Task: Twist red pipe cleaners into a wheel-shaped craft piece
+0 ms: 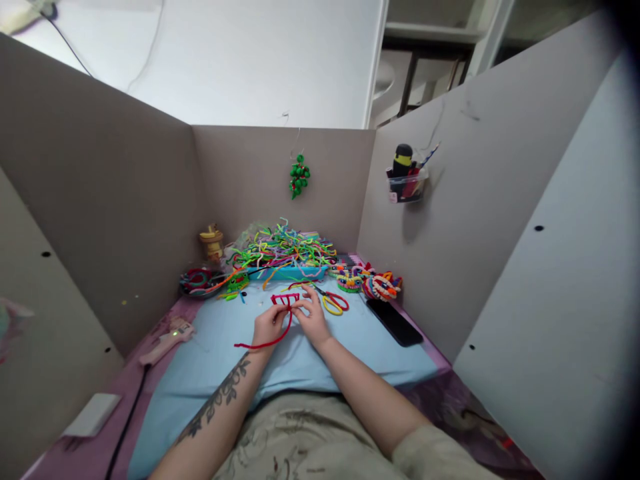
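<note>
Both my hands meet over a light blue mat (225, 360) at the middle of the desk. My left hand (269, 325) is closed on a red pipe cleaner (280, 320), whose loose tail curves down and left across the mat. My right hand (311, 317) pinches the same red pipe cleaner at its bent, looped top end (285, 299). A pair of scissors with yellow and red handles (334, 301) lies just right of my right hand.
A heap of coloured pipe cleaners (283, 250) fills a blue tray (295, 273) at the back. Finished coiled pieces (373, 283) sit at the right, a black phone (395, 322) beside them. A pink glue gun (167, 337) lies left. Grey partition walls enclose the desk.
</note>
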The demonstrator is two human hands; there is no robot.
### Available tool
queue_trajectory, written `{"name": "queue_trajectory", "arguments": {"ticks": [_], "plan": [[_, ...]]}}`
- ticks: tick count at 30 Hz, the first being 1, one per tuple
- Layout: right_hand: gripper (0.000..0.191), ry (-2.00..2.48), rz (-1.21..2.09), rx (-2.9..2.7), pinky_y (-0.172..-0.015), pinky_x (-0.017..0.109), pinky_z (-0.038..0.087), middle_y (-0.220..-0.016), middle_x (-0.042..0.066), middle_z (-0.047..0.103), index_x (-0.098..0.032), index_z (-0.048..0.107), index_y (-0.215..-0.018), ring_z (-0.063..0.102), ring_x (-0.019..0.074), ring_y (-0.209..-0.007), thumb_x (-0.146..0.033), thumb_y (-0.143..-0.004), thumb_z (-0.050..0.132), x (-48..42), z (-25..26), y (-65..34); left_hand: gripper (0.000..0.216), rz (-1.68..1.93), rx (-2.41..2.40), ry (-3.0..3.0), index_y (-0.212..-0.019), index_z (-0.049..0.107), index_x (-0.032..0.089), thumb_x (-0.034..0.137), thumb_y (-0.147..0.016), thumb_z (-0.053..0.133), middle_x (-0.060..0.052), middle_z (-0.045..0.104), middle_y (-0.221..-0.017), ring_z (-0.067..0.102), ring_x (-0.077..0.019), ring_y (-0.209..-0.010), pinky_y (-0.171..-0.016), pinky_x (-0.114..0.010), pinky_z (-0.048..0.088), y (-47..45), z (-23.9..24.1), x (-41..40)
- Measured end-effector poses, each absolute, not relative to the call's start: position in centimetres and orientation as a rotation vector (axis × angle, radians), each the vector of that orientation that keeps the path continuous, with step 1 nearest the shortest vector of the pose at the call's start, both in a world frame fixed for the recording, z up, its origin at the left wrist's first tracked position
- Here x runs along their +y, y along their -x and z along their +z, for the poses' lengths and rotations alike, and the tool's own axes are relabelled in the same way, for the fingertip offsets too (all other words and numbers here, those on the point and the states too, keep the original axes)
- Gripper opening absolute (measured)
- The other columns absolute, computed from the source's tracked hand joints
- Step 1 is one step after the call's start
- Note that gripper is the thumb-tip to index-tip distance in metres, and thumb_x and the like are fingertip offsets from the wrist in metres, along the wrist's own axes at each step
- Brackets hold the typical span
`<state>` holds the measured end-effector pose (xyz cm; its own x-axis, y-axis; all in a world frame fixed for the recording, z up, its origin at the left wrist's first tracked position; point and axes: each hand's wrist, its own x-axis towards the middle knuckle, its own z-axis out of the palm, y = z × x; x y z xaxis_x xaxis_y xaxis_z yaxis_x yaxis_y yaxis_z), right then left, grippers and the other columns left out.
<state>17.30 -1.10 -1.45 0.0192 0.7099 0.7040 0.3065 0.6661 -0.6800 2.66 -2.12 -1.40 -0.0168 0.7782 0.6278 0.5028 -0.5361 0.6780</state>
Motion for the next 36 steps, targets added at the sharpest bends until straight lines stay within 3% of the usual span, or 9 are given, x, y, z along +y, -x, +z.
{"name": "queue_trajectory", "arguments": {"ticks": [17, 27, 29, 32, 36], "plan": [[0.006, 0.854, 0.367, -1.630, -0.099, 0.040, 0.036, -0.130, 0.008, 0.040, -0.020, 0.063, -0.078, 0.046, 0.0214, -0.111, -0.021, -0.079, 0.057, -1.9, -0.8, -17.1, 0.013, 1.504, 1.323, -1.961, -0.090, 0.051, 0.022, 0.030, -0.079, 0.051, 0.000, 0.070, -0.080, 0.068, -0.0162, -0.075, -0.068, -0.027, 0.052, -2.9, -1.8, -2.4], [0.008, 0.886, 0.248, -1.642, -0.101, 0.042, 0.031, -0.128, 0.009, 0.042, -0.019, 0.058, -0.075, 0.041, 0.0238, -0.118, -0.018, -0.080, 0.051, -2.3, -0.7, -16.7, 0.024, 1.531, 1.094, -1.902, -0.098, 0.058, 0.020, 0.030, -0.076, 0.060, -0.003, 0.069, -0.091, 0.067, -0.0165, -0.083, -0.079, -0.030, 0.053, -3.2, -2.1, -2.2], [0.010, 0.862, 0.279, -1.623, -0.099, 0.041, 0.034, -0.132, 0.009, 0.039, -0.020, 0.060, -0.084, 0.043, 0.0233, -0.117, -0.021, -0.080, 0.052, -2.3, -0.7, -16.8, 0.029, 1.563, 1.059, -1.828, -0.100, 0.059, 0.019, 0.031, -0.074, 0.063, -0.005, 0.069, -0.094, 0.067, -0.0175, -0.084, -0.080, -0.031, 0.053, -3.2, -2.1, -2.0], [0.028, 0.847, 0.336, -1.540, -0.090, 0.038, 0.042, -0.133, 0.011, 0.037, -0.021, 0.055, -0.108, 0.044, 0.0234, -0.116, -0.024, -0.080, 0.052, -2.1, -0.9, -17.0, 0.031, 1.628, 1.055, -1.696, -0.098, 0.061, 0.017, 0.031, -0.071, 0.067, -0.007, 0.070, -0.092, 0.066, -0.0192, -0.085, -0.078, -0.032, 0.053, -3.1, -2.0, -1.7], [0.023, 0.906, 0.453, -1.518, -0.083, 0.034, 0.045, -0.125, 0.011, 0.043, -0.021, 0.060, -0.100, 0.047, 0.0231, -0.111, -0.023, -0.077, 0.056, -1.4, -1.2, -17.3, 0.029, 1.672, 1.041, -1.542, -0.093, 0.063, 0.016, 0.031, -0.069, 0.069, -0.006, 0.070, -0.087, 0.066, -0.0189, -0.081, -0.076, -0.031, 0.053, -2.9, -1.6, -1.7]]}}
